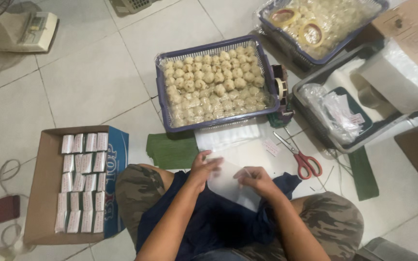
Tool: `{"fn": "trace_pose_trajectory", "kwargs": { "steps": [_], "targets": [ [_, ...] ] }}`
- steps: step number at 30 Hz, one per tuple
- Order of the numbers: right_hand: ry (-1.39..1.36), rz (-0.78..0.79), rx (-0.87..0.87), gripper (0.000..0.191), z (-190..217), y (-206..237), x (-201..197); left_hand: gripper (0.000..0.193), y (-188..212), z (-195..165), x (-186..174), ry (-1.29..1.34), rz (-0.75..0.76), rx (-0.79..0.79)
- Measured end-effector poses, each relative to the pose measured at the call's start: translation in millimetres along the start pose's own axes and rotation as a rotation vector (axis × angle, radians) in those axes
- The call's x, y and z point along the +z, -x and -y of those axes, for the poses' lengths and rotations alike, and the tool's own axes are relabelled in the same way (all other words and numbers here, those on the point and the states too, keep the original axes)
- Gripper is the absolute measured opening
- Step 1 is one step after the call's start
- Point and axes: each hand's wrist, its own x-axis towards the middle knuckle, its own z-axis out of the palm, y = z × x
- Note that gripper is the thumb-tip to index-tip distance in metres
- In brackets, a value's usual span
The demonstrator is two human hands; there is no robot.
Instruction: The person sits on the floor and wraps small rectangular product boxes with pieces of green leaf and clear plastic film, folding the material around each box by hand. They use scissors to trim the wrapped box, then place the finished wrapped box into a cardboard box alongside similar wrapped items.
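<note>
Seated on pale tiled floor (93,72), purple basket (162,99) at twelve o'clock.
Left hand (203,169) and right hand (255,180) pinching clear plastic bag (226,183), long axis ten-to-four.

Home floor used as a small food-packing spot. White tiled floor (97,72); purple basket (163,104) of pale dough balls at centre. Left of it, cardboard box (44,193) of wrapped packets; right, red-handled scissors (302,157); behind-left, fan base (22,31).
</note>
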Motion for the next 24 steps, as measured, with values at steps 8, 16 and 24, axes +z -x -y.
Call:
{"fn": "trace_pose_trajectory", "kwargs": {
  "steps": [8, 16, 24],
  "targets": [
    [-0.063, -0.087, 0.028, 0.029, 18.4, 1.1, -26.2, 0.026, -4.0, 40.7, -27.3, 0.170, 0.211, -0.361],
    [-0.075, -0.204, 0.071, 0.040, 24.6, -15.5, -33.9, 0.020, -84.7, -185.0, -23.0, 0.533, -0.015, 0.764],
    [0.026, -0.137, 0.050, 0.042, 10.4, -29.6, -29.7, 0.067, -153.3, -218.4, 83.1, -1.427, -0.269, 1.348]
  ]
}}
